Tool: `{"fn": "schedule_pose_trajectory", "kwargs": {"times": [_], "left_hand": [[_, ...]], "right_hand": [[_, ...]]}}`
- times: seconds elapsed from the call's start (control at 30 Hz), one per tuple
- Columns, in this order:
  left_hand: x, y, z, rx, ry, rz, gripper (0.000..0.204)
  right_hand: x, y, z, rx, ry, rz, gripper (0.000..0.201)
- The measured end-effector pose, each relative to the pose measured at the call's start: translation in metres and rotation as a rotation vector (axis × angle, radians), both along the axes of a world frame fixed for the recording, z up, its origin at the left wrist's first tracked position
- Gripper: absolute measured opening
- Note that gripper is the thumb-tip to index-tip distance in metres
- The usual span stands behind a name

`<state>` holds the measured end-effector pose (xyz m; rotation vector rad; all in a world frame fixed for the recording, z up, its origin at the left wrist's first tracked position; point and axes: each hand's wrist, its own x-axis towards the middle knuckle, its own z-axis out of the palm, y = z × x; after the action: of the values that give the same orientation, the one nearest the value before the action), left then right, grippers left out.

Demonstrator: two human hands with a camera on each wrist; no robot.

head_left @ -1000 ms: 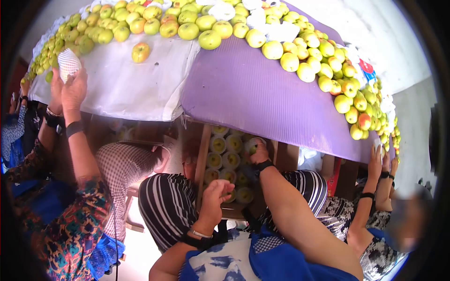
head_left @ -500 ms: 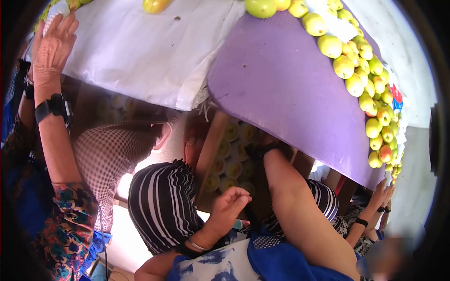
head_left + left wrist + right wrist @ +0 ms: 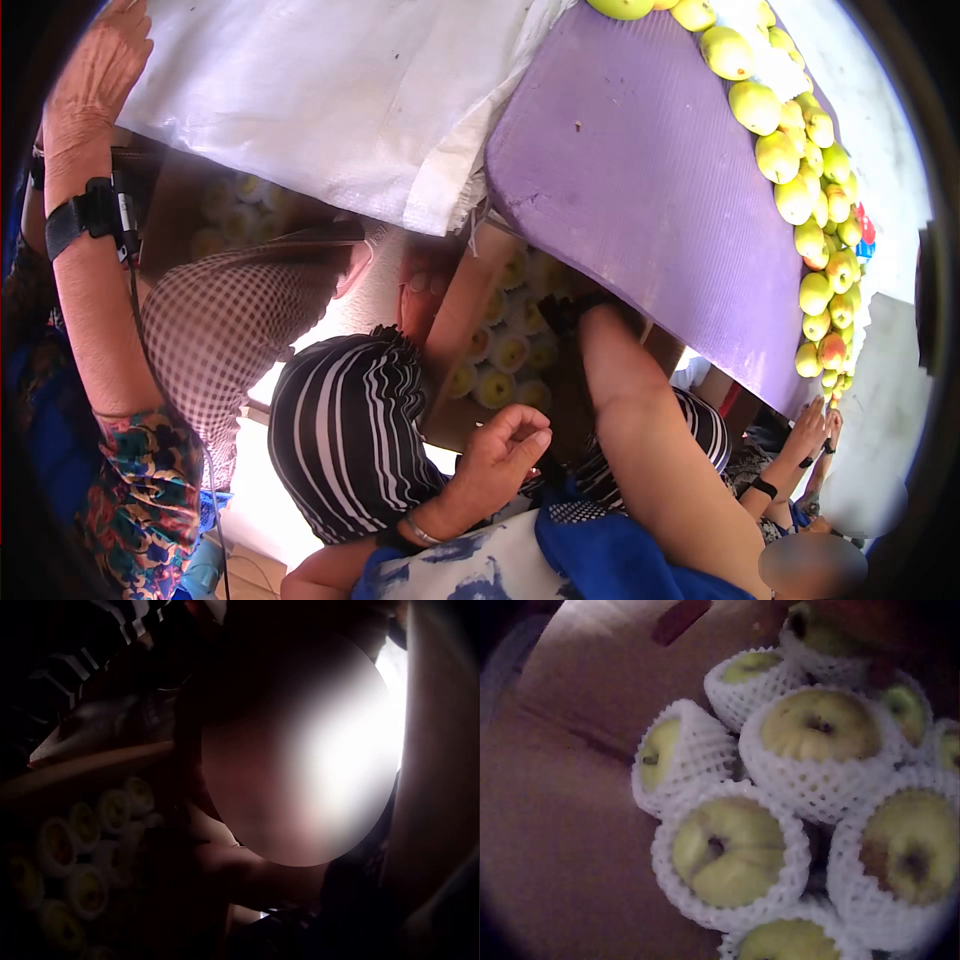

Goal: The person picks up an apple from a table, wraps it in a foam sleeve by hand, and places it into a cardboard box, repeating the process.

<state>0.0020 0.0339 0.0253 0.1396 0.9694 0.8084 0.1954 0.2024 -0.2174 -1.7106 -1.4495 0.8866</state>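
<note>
Currently, the wearer's left hand (image 3: 500, 455) hangs relaxed above the lap, its fingers loosely bent and no object visible in it. The right arm (image 3: 640, 410) reaches forward to the edge of the purple tabletop (image 3: 640, 190); the right hand is hidden beneath it, so whether it grips anything cannot be told. Just beyond the left hand, partly under the tabletop, stands a cardboard box (image 3: 470, 295) holding foam-netted apples (image 3: 510, 352) set close together. The right wrist view shows several with stem ends upward and one tilted beside the brown wall. One second earlier, the right hand was visible at an apple in this box; it has since passed out of sight, and the head view has swung so that much of the loose heap lies outside the frame. The change suggests that the work now centres on the covered end of the box. Farther out, loose apples (image 3: 795, 195) lie heaped along the tabletop's right side, a white sheet (image 3: 300, 110) spreads to the left, and a neighbour's hand (image 3: 100, 70) appears at the upper left.
</note>
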Motion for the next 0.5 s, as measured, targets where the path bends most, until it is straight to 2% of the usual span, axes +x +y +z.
{"fn": "schedule_pose_trajectory", "kwargs": {"times": [0.17, 0.23, 0.4, 0.5], "left_hand": [[0.003, -0.003, -0.002, 0.105, 0.056, -0.030, 0.014], [0.010, -0.008, -0.006, 0.113, 0.046, 0.094, 0.018], [0.010, -0.009, -0.003, 0.127, 0.061, 0.072, 0.018], [0.011, -0.009, -0.002, 0.114, 0.047, 0.066, 0.018]], "right_hand": [[0.001, -0.012, 0.002, 0.003, 0.087, 0.010, 0.067], [0.002, -0.018, 0.003, 0.002, 0.121, 0.011, 0.068], [0.005, -0.018, 0.009, -0.018, 0.206, 0.044, 0.071], [0.004, -0.012, 0.016, -0.042, 0.340, 0.069, 0.072]]}}
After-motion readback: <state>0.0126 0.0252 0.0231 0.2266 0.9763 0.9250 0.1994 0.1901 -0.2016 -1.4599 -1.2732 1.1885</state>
